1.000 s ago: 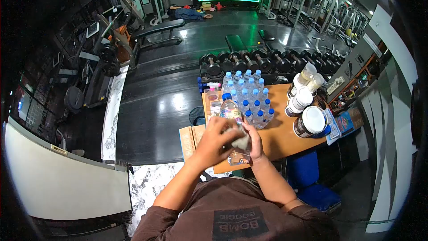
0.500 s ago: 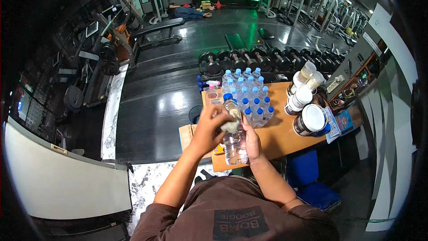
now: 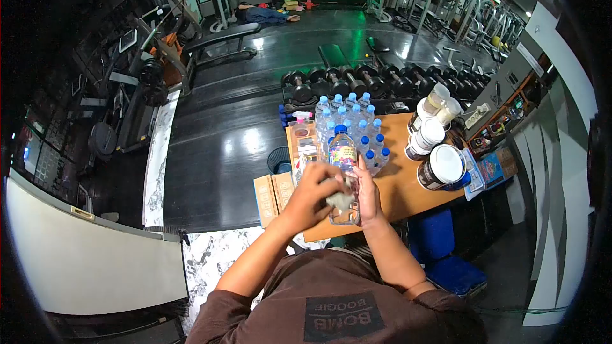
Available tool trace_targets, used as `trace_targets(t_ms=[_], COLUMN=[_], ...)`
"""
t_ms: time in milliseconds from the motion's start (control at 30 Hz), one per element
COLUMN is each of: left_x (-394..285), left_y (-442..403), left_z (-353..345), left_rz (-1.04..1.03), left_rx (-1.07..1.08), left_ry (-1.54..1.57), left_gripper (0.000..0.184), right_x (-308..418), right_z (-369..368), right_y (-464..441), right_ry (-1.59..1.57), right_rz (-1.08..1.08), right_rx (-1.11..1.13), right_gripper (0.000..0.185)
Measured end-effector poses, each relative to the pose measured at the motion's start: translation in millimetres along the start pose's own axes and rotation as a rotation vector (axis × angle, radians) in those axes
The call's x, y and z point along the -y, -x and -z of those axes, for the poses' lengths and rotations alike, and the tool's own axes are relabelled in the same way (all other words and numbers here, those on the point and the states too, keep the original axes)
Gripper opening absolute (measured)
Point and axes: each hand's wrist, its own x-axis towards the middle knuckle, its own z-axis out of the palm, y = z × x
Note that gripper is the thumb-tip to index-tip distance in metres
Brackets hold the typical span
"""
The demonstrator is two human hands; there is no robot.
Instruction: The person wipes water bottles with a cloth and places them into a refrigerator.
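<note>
In the head view I see the left forearm slanting up and inward from the lower left, the back of the left hand [image 3: 310, 196] towards me. Its fingers are curled round a crumpled pale cloth [image 3: 341, 201] that overlaps the front of a clear plastic bottle [image 3: 345, 164]; blur keeps me from telling how tightly they grip. The right forearm leans in from the other side, and the right hand [image 3: 369, 197] clasps the bottle's right flank, its fingers pointing upward along it. I find the bottle between both hands, over the near side of the wooden table [image 3: 400, 178], its blue cap [image 3: 341, 129] tipped away from the brown shirt [image 3: 274, 302] and its label [image 3: 344, 152] facing me. Beyond it, capped water bottles [image 3: 349, 114] stand close together.
</note>
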Motion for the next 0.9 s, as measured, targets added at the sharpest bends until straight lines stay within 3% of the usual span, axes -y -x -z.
trace_targets(t_ms=[167, 500, 700, 767, 900], left_x=[19, -46, -23, -10, 16], left_y=[-7, 32, 6, -5, -12], left_z=[-8, -13, -17, -14, -15], left_rz=[0.136, 0.001, 0.069, 0.090, 0.248], left_rx=[-0.196, 0.125, -0.074, -0.086, -0.217], left_ry=[-0.042, 0.012, 0.020, -0.011, -0.033], left_gripper=[0.044, 0.045, 0.042, 0.040, 0.041], right_x=[-12, 3, -11, -11, -19], right_z=[5, 11, 16, 8, 11], right_y=[0, -8, -11, -4, -9], right_ry=[0.036, 0.058, -0.020, 0.147, 0.029], right_rz=[-0.028, 0.040, 0.052, 0.030, 0.063], right_rx=[-0.019, -0.073, -0.052, -0.207, -0.022], right_gripper=[0.065, 0.059, 0.063, 0.065, 0.071])
